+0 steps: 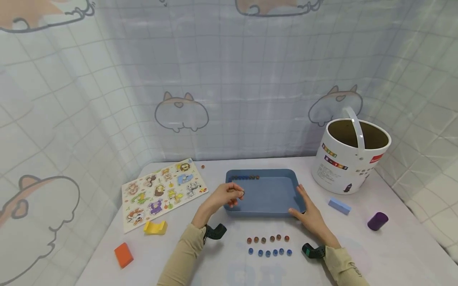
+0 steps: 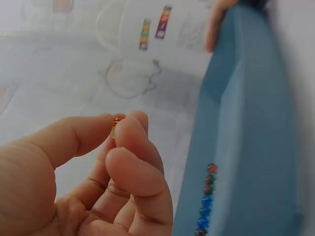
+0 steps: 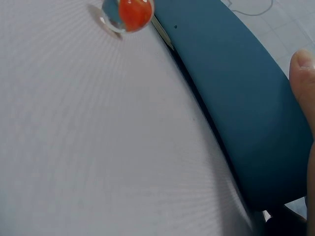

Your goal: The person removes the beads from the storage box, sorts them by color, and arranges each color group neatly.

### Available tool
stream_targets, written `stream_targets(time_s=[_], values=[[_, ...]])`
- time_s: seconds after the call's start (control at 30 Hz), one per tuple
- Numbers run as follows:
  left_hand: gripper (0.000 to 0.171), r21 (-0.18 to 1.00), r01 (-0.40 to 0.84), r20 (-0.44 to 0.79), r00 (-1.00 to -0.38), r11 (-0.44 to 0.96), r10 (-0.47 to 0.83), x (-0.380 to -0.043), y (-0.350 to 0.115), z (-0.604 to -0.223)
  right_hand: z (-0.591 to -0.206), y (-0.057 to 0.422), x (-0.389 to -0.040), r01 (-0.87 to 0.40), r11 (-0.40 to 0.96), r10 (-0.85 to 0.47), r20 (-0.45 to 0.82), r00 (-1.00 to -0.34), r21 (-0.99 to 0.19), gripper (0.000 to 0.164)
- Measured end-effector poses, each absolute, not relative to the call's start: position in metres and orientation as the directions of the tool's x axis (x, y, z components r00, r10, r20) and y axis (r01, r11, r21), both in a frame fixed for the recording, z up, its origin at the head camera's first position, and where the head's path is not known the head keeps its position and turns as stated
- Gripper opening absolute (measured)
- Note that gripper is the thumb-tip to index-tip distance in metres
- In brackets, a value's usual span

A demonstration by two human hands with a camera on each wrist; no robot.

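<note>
Okay, nearest first: row of six blue marbles (image 1: 268, 254) on the white surface (image 1: 222, 270), in front of and between the hands, with a row of six reddish-brown marbles (image 1: 263, 240) just beyond it. Orange block (image 1: 123, 255) and yellow block (image 1: 155, 227) well left of the left hand; purple cylinder (image 1: 377, 221) well right of the right hand.

Left hand (image 1: 226, 194): thumb and index finger pinch one small orange-streaked marble (image 2: 116, 124), other fingers curled, above the left end of the blue-grey tray (image 1: 275, 198). Right hand (image 1: 310, 214): spread wide, grasping nothing, thumb and fingers against the tray's right end. Light-blue block (image 1: 339, 206) right of that hand.

Inside the tray, beyond the left hand, a line of brown, blue and reddish marbles (image 1: 245, 178) along the far wall. Animal picture board (image 1: 161, 194) left of the left hand. White bucket (image 1: 343, 171), handle up, beyond and right of the right hand. Single brownish marble (image 1: 202, 167) beyond the left hand, near the board's corner. Gridded curtain (image 1: 243, 79) behind everything.
</note>
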State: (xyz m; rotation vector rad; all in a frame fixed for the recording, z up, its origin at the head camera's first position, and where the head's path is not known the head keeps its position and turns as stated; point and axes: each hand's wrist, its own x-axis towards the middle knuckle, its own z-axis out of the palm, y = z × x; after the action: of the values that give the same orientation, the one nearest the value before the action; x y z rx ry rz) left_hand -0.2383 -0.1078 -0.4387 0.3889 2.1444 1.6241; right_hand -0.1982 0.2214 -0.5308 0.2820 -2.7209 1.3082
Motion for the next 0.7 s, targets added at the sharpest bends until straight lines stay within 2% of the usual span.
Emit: stream_targets(time_s=[0.4, 0.7], values=[[0.012, 0.908, 0.052, -0.203, -0.815, 0.417, 0.542, -0.178, -0.117, -0.465, -0.531, 0.221, -0.196, -0.221, 0.606, -0.122, 0.186, -0.975, -0.764, 0.089], [0.007, 0.842, 0.050, -0.259, -0.837, 0.538, 0.482, -0.158, -0.108, -0.489, -0.530, 0.221, -0.197, -0.212, 0.615, -0.120, 0.175, -0.977, -0.760, 0.090]])
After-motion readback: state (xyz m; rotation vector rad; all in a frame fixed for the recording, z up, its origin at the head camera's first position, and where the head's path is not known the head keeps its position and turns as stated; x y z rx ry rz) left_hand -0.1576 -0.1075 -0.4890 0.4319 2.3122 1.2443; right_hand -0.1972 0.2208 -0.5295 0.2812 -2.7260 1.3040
